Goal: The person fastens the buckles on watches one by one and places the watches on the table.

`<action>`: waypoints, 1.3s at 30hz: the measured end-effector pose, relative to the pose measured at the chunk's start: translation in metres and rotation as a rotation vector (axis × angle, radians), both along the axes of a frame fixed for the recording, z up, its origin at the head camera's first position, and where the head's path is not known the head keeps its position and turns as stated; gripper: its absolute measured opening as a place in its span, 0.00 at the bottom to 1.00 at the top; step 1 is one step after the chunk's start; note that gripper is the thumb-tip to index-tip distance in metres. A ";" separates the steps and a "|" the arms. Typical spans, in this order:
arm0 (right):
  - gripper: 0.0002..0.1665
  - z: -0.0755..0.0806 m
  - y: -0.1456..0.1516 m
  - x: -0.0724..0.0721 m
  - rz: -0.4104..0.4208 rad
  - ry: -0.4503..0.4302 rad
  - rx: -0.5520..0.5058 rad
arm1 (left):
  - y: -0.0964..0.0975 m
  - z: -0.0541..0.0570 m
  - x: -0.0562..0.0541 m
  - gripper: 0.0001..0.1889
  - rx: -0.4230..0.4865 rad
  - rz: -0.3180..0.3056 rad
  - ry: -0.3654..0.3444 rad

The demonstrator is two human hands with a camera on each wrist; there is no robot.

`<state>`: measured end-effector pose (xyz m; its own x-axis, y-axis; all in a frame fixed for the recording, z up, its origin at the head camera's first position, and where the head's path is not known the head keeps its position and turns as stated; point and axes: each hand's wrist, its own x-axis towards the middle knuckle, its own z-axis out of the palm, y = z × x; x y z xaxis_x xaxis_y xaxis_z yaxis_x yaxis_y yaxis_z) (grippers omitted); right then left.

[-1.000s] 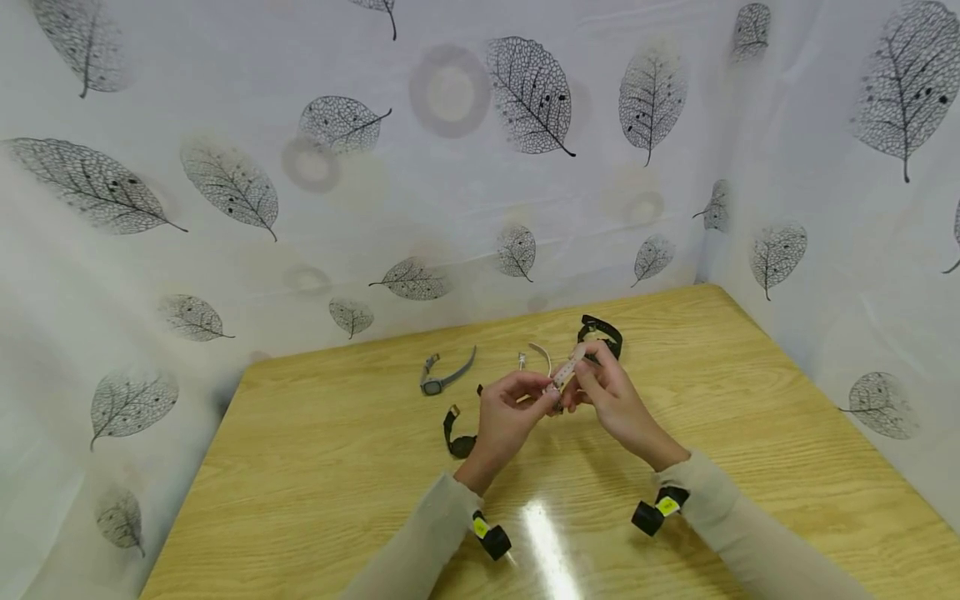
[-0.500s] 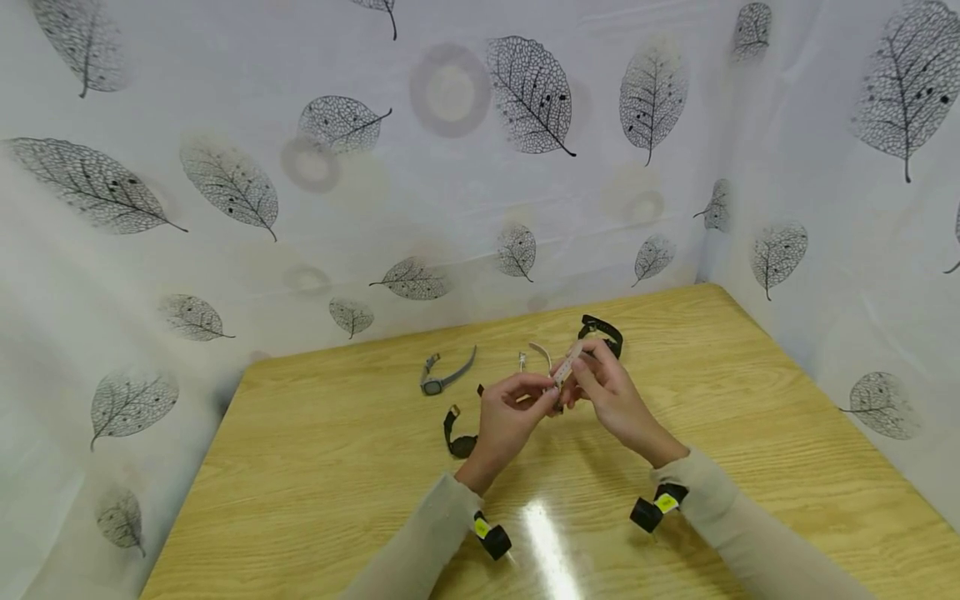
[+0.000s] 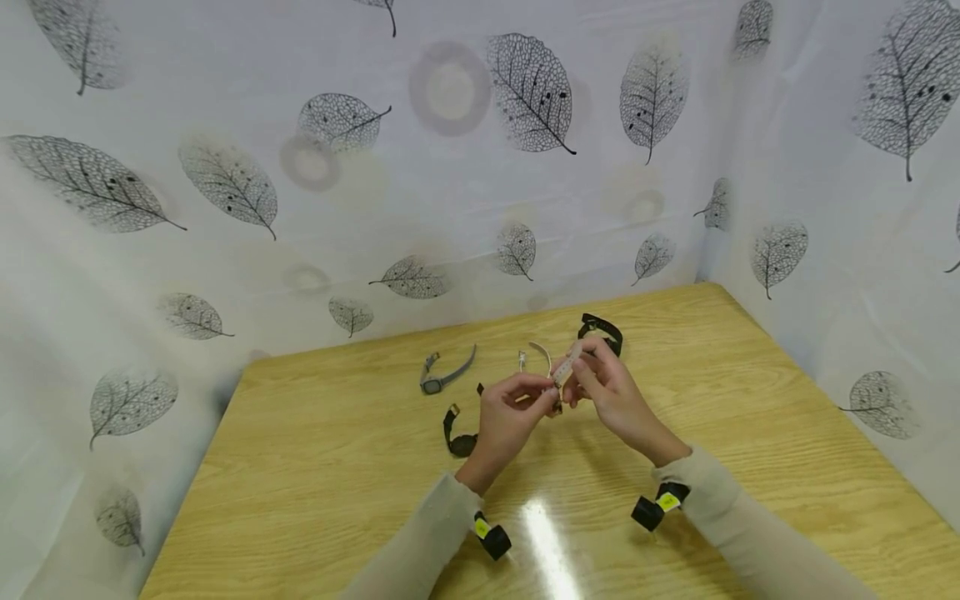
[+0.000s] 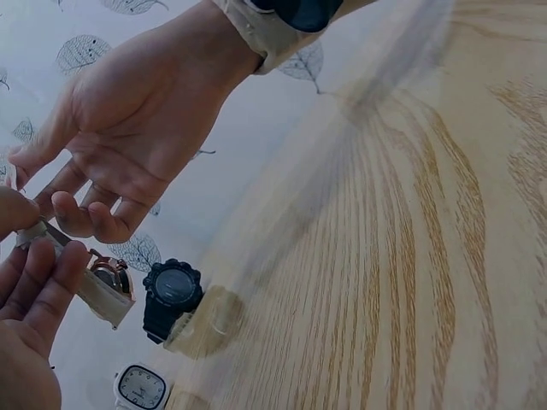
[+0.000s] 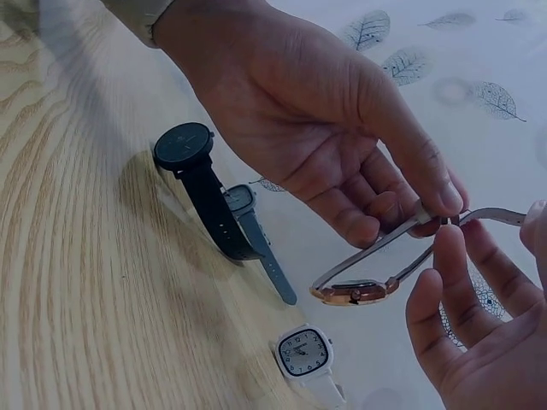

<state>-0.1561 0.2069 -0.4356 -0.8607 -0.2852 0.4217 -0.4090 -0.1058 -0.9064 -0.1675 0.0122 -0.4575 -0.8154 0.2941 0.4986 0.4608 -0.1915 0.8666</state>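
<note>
Both hands hold a wristwatch (image 3: 567,366) with a pale strap and rose-gold case above the middle of the table. My left hand (image 3: 504,423) pinches the strap between thumb and forefinger near the join, best seen in the right wrist view. Opposite it, my right hand (image 3: 617,402) pinches the strap's free end, which points up and away. In the right wrist view the watch (image 5: 355,293) hangs as a loop, case lowest, with the strap end running out to the right hand (image 5: 496,342). Fingertips partly hide the join of the strap.
On the wooden table (image 3: 315,483) lie a grey watch (image 3: 448,379) and a black round watch (image 3: 462,445) to the left. A white square watch (image 5: 303,351) is behind the hands, and a black chunky watch (image 4: 173,286) lies at the back right. Leaf-printed curtains (image 3: 420,200) border the table.
The hands stay in almost the same place. The strap end between them has shifted and tilted slightly; the watches on the table have not moved.
</note>
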 end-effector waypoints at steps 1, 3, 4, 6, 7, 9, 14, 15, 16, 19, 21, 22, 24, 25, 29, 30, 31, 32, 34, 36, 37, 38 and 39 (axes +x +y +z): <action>0.10 0.000 0.000 0.000 0.000 -0.002 0.001 | 0.000 0.000 0.000 0.05 -0.004 0.002 -0.004; 0.09 -0.001 0.001 0.000 -0.006 -0.001 0.011 | 0.000 0.000 0.000 0.05 -0.011 0.004 -0.006; 0.09 -0.001 0.001 0.000 -0.011 -0.003 0.014 | 0.000 0.000 0.000 0.05 -0.013 0.005 -0.007; 0.09 -0.002 0.001 0.000 -0.014 -0.009 0.011 | 0.000 -0.001 0.000 0.05 -0.016 0.007 -0.008; 0.09 -0.002 0.002 0.001 -0.017 -0.012 0.011 | 0.000 -0.001 0.000 0.05 -0.017 0.008 -0.008; 0.10 -0.002 0.002 0.001 -0.018 -0.019 0.007 | 0.000 -0.001 0.000 0.05 -0.021 0.013 -0.008; 0.13 -0.002 0.003 0.003 -0.032 -0.035 0.018 | 0.001 -0.002 0.000 0.05 -0.024 0.022 -0.003; 0.14 -0.001 0.003 0.003 -0.034 -0.032 0.024 | 0.001 -0.002 -0.001 0.05 -0.021 0.021 -0.003; 0.14 -0.001 0.004 0.003 -0.033 -0.031 0.029 | 0.001 -0.001 0.000 0.05 -0.018 0.020 -0.004; 0.14 -0.001 0.004 0.002 -0.024 -0.023 0.033 | 0.001 0.000 0.000 0.05 -0.009 0.014 -0.011; 0.12 -0.001 0.004 0.002 -0.020 -0.016 0.037 | 0.001 0.001 0.000 0.05 -0.008 0.011 -0.023; 0.12 -0.002 0.004 0.002 -0.022 -0.014 0.038 | 0.001 0.002 0.001 0.05 -0.008 0.011 -0.028; 0.10 -0.002 0.004 0.001 -0.025 -0.005 0.044 | 0.001 0.002 0.001 0.05 -0.010 0.010 -0.035; 0.10 -0.002 0.005 0.001 -0.026 -0.002 0.046 | 0.001 0.001 0.001 0.05 -0.008 0.009 -0.038; 0.09 -0.003 0.005 0.001 -0.031 -0.003 0.049 | 0.001 0.000 0.000 0.05 -0.009 0.012 -0.033; 0.09 -0.004 0.005 0.001 -0.031 -0.004 0.048 | 0.001 -0.001 0.000 0.05 -0.009 0.014 -0.029; 0.09 -0.004 0.005 0.001 -0.033 -0.006 0.047 | 0.001 -0.001 0.000 0.05 -0.009 0.015 -0.027; 0.09 -0.004 0.005 0.002 -0.034 -0.007 0.047 | 0.001 -0.002 0.000 0.05 -0.009 0.016 -0.023; 0.09 -0.004 0.005 0.001 -0.034 -0.002 0.048 | 0.001 -0.003 0.000 0.05 -0.009 0.021 -0.017; 0.09 -0.005 0.005 0.001 -0.033 0.005 0.047 | 0.001 -0.003 0.000 0.06 -0.010 0.026 -0.008; 0.09 -0.005 0.005 0.001 -0.033 0.007 0.048 | 0.001 -0.003 0.001 0.06 -0.010 0.030 -0.004; 0.09 -0.005 0.005 0.001 -0.031 0.009 0.046 | 0.001 -0.004 0.001 0.06 -0.011 0.033 0.001; 0.09 -0.005 0.005 0.001 -0.028 0.009 0.044 | 0.001 -0.004 0.001 0.06 -0.011 0.036 0.007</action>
